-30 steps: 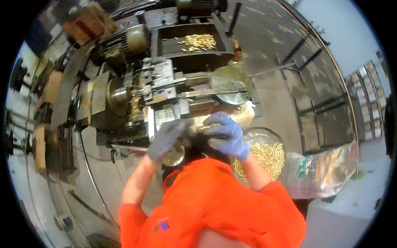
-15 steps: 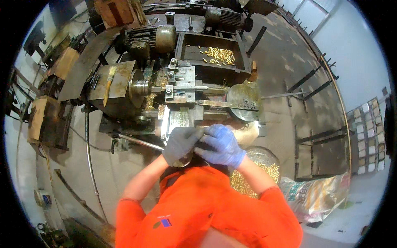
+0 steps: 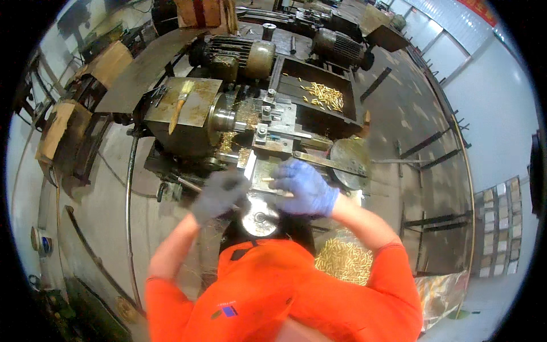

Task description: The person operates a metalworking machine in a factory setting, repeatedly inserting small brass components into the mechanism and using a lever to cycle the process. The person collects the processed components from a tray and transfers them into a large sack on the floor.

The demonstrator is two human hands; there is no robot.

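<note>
Workshop lathe (image 3: 239, 122), concrete floor (image 3: 97, 194), brass bits (image 3: 343, 260)

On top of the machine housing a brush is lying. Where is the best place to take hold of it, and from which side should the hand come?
Grip the brush by its long handle, the lower end that lies nearer the person; the bristles point away at the far end. It lies flat on the housing top, so the hand probably does best coming from above, pinching the handle across its narrow width. The left hand is on that side.
</note>
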